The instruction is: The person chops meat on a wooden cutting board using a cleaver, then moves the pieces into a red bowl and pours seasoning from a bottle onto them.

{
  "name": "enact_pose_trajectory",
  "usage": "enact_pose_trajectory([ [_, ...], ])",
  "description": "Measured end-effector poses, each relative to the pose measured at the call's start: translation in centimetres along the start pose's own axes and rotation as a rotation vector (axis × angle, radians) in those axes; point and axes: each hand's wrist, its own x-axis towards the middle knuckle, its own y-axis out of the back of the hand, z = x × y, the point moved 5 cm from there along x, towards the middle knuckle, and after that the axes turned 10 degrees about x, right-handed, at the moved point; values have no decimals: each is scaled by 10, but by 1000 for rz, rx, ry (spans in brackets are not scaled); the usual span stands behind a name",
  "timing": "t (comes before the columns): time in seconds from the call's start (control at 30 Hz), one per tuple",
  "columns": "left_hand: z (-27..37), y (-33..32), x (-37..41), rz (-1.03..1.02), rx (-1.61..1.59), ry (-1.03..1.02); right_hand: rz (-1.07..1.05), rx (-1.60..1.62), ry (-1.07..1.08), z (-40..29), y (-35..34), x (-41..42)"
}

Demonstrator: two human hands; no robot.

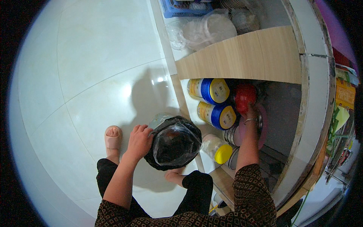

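My left hand (pixel 139 142) grips the near-left rim of a round bin lined with a black plastic bag (pixel 177 143), which stands on the floor before me. Inside an open low cabinet, my right hand (pixel 250 111) is at the lower edge of a red round lid or container (pixel 245 96); shadow hides part of its fingers. Two jars with blue-and-yellow lids, an upper one (pixel 210 90) and a lower one (pixel 217 115), lie left of that hand. A clear jar with a yellow lid (pixel 223 154) is between the bin and my right forearm.
A pink round lid or basin (pixel 263 127) and stacked pale containers (pixel 232 135) lie around my right forearm. A wooden divider (pixel 241 56) separates the upper compartment, which holds plastic-wrapped bowls (pixel 210 31) and a blue basket (pixel 184 8). Above the cabinet runs a tiled counter edge (pixel 316 99).
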Motion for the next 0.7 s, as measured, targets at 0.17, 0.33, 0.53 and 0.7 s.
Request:
enact_pose_trajectory([
  [0.17,0,1,-1,-21,1,33,75,-145,129,-13,-18,-20],
  [0.33,1,-3,0,-31,-6,20,131,-157,192,-10,-20,-26],
  [0.53,3,-1,1,-35,-4,7,173,-423,374,-25,-26,-54],
  [0.7,1,-2,0,-21,-20,6,136,-496,492,-33,-35,-70],
])
